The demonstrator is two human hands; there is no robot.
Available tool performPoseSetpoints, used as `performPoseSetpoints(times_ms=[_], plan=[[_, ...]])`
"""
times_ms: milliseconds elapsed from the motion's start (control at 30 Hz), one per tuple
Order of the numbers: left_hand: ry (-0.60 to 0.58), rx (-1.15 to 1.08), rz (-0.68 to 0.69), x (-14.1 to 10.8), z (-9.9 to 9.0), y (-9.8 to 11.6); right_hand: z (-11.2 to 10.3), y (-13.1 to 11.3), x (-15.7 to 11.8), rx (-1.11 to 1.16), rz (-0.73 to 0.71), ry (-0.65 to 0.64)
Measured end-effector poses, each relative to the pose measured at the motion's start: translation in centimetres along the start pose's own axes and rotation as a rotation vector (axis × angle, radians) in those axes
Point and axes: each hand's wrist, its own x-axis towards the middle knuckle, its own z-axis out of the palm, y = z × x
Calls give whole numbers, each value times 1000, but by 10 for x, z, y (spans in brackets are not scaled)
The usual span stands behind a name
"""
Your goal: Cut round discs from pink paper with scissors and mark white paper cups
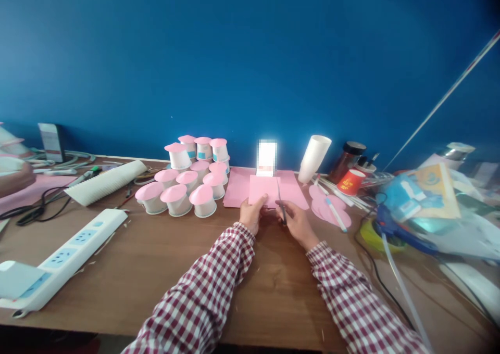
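Observation:
My left hand (252,214) pinches the lower edge of a pink paper piece (261,188), thumb on top. My right hand (295,219) is closed round the handles of dark scissors (283,211), whose blades point up along the paper's right side. Larger pink sheets (236,188) lie flat behind the hands. Beyond them, a bright, blurred-out upright screen (266,159) leans near the wall. To the left stand several white paper cups (204,208) with pink cone tops. Pink paper discs (330,211) lie to the right with a white and blue pen (336,213) over them.
A power strip (70,255) and a ribbed white cup stack (107,183) lie on the left. At the far left is another person's hand (15,179). A white cup stack (314,156), a red cup (350,182), a blue glue gun (406,231) and plastic bags (469,224) are on the right.

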Motion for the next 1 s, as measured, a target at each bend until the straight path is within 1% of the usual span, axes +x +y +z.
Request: performPoseSetpoints(times_ms=[167,567,1000], plan=[[11,-6,5,1,0,0,0,-1,0,-8,-4,3],[-16,17,22,2,-1,-2,0,-1,0,31,-4,10],[-22,17,12,0,-1,-2,-1,3,1,11,6,14]])
